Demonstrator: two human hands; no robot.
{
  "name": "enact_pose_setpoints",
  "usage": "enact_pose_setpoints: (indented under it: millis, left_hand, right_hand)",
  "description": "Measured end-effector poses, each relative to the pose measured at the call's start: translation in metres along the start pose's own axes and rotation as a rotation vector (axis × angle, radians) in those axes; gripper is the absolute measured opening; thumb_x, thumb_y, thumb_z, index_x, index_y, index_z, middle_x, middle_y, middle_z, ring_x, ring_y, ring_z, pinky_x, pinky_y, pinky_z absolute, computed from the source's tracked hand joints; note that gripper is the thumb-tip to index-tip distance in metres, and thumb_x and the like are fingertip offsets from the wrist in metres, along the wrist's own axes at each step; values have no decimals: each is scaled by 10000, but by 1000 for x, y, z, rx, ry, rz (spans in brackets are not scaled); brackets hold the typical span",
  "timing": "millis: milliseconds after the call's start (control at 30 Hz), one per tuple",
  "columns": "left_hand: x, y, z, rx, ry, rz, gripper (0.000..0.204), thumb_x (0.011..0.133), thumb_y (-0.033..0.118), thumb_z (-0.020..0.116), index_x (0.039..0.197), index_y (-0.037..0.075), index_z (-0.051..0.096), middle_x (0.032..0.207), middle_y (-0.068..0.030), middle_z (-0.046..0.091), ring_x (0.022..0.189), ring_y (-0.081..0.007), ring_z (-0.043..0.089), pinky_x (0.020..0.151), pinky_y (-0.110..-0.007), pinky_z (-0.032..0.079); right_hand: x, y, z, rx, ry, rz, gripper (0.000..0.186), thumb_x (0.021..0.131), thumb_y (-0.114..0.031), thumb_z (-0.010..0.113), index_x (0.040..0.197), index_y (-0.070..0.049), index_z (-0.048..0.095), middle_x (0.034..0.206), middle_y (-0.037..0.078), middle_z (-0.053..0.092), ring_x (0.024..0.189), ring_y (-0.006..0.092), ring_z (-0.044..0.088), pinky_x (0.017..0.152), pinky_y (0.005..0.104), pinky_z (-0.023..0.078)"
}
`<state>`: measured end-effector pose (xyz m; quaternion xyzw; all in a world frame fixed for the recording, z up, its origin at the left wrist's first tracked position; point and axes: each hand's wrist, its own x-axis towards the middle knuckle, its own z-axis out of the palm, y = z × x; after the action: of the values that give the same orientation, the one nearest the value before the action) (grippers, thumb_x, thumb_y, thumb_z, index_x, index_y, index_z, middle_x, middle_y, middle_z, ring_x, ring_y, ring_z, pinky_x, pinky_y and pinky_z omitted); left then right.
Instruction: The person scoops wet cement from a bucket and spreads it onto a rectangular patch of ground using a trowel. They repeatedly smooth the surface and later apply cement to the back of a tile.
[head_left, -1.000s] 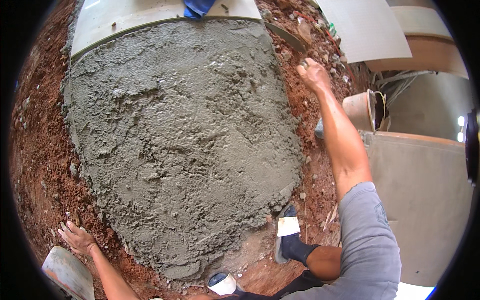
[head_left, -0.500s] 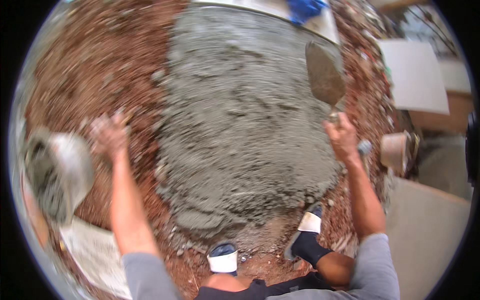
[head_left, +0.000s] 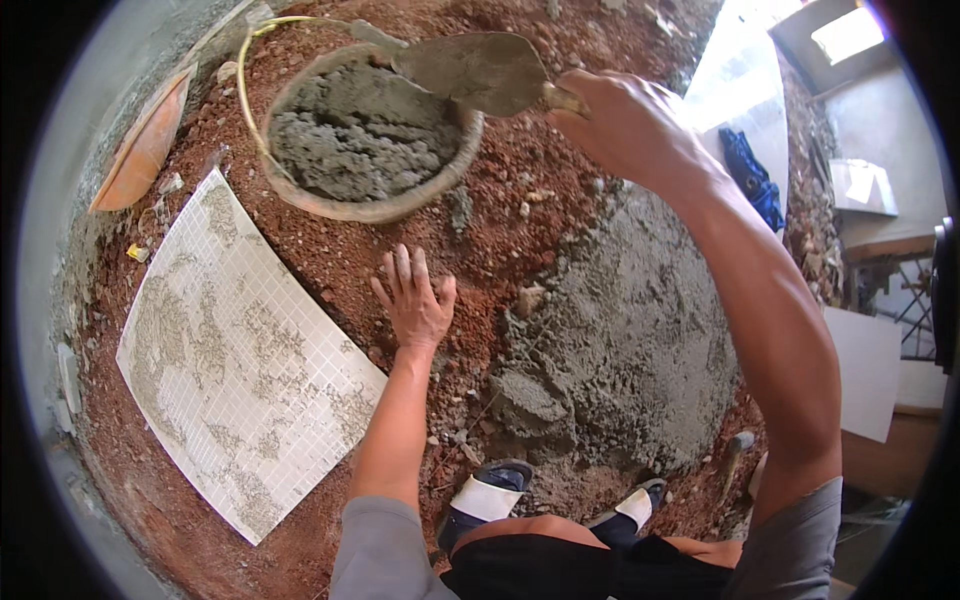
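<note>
My right hand [head_left: 625, 125] is wrapped round the handle of a pointed trowel [head_left: 475, 72]. Its mortar-stained blade reaches over the far right rim of a round bucket [head_left: 372, 212], whose yellow-sleeved wire handle [head_left: 243, 95] is swung to the left. Grey wet mortar [head_left: 360, 140] fills much of the bucket. Below the bucket, my left hand [head_left: 412, 300] is stretched out with its fingers spread and nothing in it, over the red soil; whether it touches the ground I cannot tell. A bed of rough grey mortar [head_left: 640, 320] lies on the ground to the right.
A gridded tile-like sheet [head_left: 250, 360] smeared with mortar lies left of my left arm. An orange basin [head_left: 145, 145] leans near the left wall. Beyond the mortar bed, a blue cloth-like bundle [head_left: 750, 175] rests on a pale slab [head_left: 745, 95]. White panels [head_left: 862, 370] stand at right.
The view has swung left, bringing the bucket to the upper middle. My right hand has carried the trowel from above the mortar bed across to the bucket.
</note>
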<state>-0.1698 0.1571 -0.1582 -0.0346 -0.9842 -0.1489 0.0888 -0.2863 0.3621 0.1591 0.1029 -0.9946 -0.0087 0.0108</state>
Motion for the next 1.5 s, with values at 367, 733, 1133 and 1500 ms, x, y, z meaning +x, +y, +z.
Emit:
enact_pose_setpoints:
  millis: [367,733,1133,1500]
  left_hand:
    - [1,-1,9,23,-136,48,793,915,662,343,1470,98,290,1567,-119,188,1458,-311,139,1153,-590,87]
    - [0,-2,13,130,-73,113,820,925,682,290,1458,61,346,1557,-138,246,1453,-325,181,1145,-599,106]
    - [3,-27,48,380,-13,133,763,927,702,241,1505,205,271,1579,-38,226,1457,-253,187,1138,-567,139]
    - [-13,-34,-10,-27,-57,183,724,950,470,519,1465,11,300,1494,-234,328,1396,-398,281,1148,-450,240]
  right_hand:
    - [82,-67,44,-7,-311,81,299,957,-314,509,1131,-101,627,961,92,709,827,192,700,734,378,578]
    - [69,-18,78,136,-103,-495,265,921,-387,567,1012,-171,689,886,91,687,786,251,671,759,373,539]
    - [-262,136,-40,563,-226,395,394,916,-390,626,1112,-51,674,692,50,608,576,101,559,499,272,469]
    - [-619,197,-1,875,200,1379,357,898,-170,594,1202,15,590,758,5,556,635,70,505,557,239,417]
